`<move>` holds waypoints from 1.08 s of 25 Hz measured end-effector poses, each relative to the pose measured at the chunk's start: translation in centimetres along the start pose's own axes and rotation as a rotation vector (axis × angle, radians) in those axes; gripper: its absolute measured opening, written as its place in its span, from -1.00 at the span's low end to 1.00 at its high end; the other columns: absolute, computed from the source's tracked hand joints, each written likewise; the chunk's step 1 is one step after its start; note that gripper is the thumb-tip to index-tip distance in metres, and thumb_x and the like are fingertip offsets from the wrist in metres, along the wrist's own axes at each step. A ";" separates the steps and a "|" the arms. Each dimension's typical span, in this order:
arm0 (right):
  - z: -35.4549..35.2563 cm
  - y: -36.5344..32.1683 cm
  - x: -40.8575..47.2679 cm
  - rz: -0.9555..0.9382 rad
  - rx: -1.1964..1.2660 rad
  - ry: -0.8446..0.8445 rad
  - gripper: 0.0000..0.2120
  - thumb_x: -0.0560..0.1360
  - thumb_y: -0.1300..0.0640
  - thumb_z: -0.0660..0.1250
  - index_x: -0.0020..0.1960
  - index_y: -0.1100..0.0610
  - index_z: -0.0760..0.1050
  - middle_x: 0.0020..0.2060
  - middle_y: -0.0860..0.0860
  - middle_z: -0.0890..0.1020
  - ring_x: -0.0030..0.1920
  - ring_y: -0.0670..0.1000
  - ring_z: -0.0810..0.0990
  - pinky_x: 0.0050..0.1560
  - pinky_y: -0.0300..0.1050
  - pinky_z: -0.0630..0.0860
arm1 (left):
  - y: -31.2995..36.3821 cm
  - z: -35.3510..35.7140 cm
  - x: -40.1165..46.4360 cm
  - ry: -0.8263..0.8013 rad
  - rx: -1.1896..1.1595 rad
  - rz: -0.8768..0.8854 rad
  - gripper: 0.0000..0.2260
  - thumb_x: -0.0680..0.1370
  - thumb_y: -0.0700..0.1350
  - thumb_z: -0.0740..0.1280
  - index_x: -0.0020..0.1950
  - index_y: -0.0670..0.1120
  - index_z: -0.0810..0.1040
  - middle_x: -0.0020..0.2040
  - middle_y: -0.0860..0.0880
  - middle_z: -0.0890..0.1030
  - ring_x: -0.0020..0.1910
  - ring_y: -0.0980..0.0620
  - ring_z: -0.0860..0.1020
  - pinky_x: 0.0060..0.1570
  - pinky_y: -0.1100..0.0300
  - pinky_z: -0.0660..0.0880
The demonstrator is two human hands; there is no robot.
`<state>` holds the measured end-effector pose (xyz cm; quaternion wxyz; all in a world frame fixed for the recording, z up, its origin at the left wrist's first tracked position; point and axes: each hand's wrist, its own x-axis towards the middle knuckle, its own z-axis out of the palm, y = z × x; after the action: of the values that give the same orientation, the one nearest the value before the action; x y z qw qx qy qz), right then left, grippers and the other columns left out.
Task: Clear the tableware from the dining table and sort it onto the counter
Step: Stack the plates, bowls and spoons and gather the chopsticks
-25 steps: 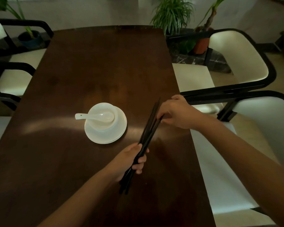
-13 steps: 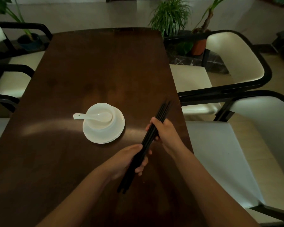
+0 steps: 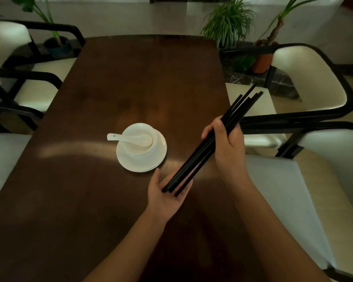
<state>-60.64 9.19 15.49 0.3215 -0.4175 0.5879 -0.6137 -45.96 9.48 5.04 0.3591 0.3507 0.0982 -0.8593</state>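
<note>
From the head camera, looking down: a long dark brown wooden surface (image 3: 114, 88) runs away from the viewer, with both forearms reaching in from the bottom edge.

The right hand (image 3: 227, 148) has its fingers curled round a bundle of black chopsticks (image 3: 210, 142), gripping them a little above their middle. The sticks slant from lower left to upper right; their upper ends fan apart slightly and reach out past the right edge of the surface, over a chair seat. The left hand (image 3: 165, 195) is flat and palm up, its fingers straight, with the lower ends of the chopsticks resting against the palm. Nothing is pinched there; the hand is only touching the tips.

Just left of the chopsticks, near the middle of the surface, a white bowl (image 3: 142, 141) stands on a white saucer (image 3: 141, 159). It looks as if more than one saucer may be stacked there, though I cannot tell for sure. A white ceramic spoon (image 3: 128, 139) lies in the bowl with its handle sticking out over the left rim.

White-cushioned chairs with black frames stand along both sides: two on the right (image 3: 314, 82), at least two on the left (image 3: 8, 41). Beyond the far end are potted plants, one leafy green one (image 3: 228, 23) by the right corner and another in a dark pot (image 3: 57, 44) on the left.
</note>
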 end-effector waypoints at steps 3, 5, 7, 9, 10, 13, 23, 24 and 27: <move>0.1 -0.1 -0.3 0.000 0.059 0.010 -0.82 0.58 0.08 0.13 -0.17 -0.08 0.42 -0.41 -0.08 0.61 -0.30 -0.12 0.57 -0.15 -0.18 0.51 | 0.3 0.3 0.1 -0.051 -0.065 0.028 -0.48 0.60 0.08 0.10 0.02 -0.34 0.62 0.14 -0.19 0.59 0.11 -0.22 0.59 -0.03 -0.10 0.59; 0.5 -0.2 -0.6 0.009 0.099 0.002 -0.84 0.56 0.07 0.14 -0.15 -0.07 0.44 -0.40 -0.08 0.63 -0.28 -0.13 0.59 -0.14 -0.25 0.52 | 0.3 0.5 0.1 -0.103 -0.051 0.024 -0.53 0.60 0.03 0.07 0.06 -0.29 0.62 0.16 -0.22 0.60 0.12 -0.20 0.59 0.05 -0.09 0.56; 1.1 -0.2 -1.1 0.012 0.084 -0.025 -0.86 0.57 0.09 0.15 -0.12 -0.03 0.45 -0.38 -0.10 0.65 -0.28 -0.17 0.60 -0.19 -0.39 0.49 | -0.1 0.7 0.0 -0.127 -0.045 0.017 -0.60 0.58 -0.02 0.13 0.02 -0.27 0.65 0.08 -0.25 0.64 0.06 -0.19 0.62 0.08 -0.09 0.54; 1.4 -0.2 -1.2 0.022 0.023 -0.059 -0.87 0.56 0.11 0.18 -0.10 0.04 0.49 -0.35 -0.14 0.65 -0.27 -0.23 0.59 -0.22 -0.47 0.46 | -0.2 0.7 -0.2 -0.142 -0.048 0.008 -0.67 0.52 -0.06 0.21 0.00 -0.27 0.65 0.03 -0.26 0.66 0.03 -0.20 0.63 0.05 -0.09 0.56; 1.4 -0.3 -1.2 0.033 -0.013 -0.068 -0.86 0.55 0.10 0.20 -0.10 0.08 0.52 -0.32 -0.15 0.64 -0.26 -0.25 0.58 -0.23 -0.47 0.45 | -0.1 0.5 -0.3 -0.142 -0.042 0.007 -0.69 0.48 -0.08 0.24 0.01 -0.26 0.65 0.03 -0.25 0.66 0.03 -0.20 0.63 0.04 -0.08 0.57; 0.7 -0.5 -0.7 0.094 -0.047 -0.027 -0.80 0.52 0.03 0.24 -0.21 0.06 0.57 -0.20 -0.05 0.57 -0.25 -0.23 0.56 -0.28 -0.43 0.48 | 0.5 0.2 -0.3 -0.063 -0.015 0.042 -0.71 0.49 -0.13 0.26 0.13 -0.19 0.61 0.07 -0.20 0.64 0.08 -0.15 0.61 -0.04 -0.01 0.60; 1.6 3.5 -0.1 0.332 0.054 0.131 -0.68 0.58 0.05 0.15 -0.31 0.06 0.48 -0.46 -0.05 0.48 -0.54 -0.19 0.46 -0.56 -0.36 0.36 | 4.9 -2.7 -1.8 0.137 0.647 0.044 -0.76 0.61 -0.11 0.11 0.03 -0.27 0.44 -0.41 -0.12 0.51 -0.69 0.15 0.27 -0.70 0.35 0.20; 2.3 4.8 -0.6 0.413 0.115 0.131 -0.69 0.58 0.07 0.16 -0.29 0.10 0.49 -0.47 -0.03 0.47 -0.56 -0.18 0.43 -0.57 -0.34 0.34 | 5.9 -3.3 -2.1 0.188 0.661 0.128 -0.78 0.61 -0.13 0.12 0.01 -0.28 0.44 -0.41 -0.13 0.51 -0.70 0.16 0.24 -0.70 0.35 0.18; 4.7 8.3 -2.0 0.704 0.360 0.153 -0.80 0.54 0.19 0.24 -0.24 0.19 0.50 -0.45 0.02 0.43 -0.59 -0.14 0.37 -0.62 -0.30 0.29 | 9.3 -4.8 -2.7 0.407 0.787 0.351 -0.83 0.58 -0.19 0.20 -0.13 -0.25 0.48 -0.43 -0.16 0.51 -0.72 0.15 0.20 -0.69 0.39 0.13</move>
<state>-56.36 7.95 6.83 0.5354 -0.0808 0.6004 -0.5885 -35.66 6.30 4.11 0.3123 0.6324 -0.2271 -0.6716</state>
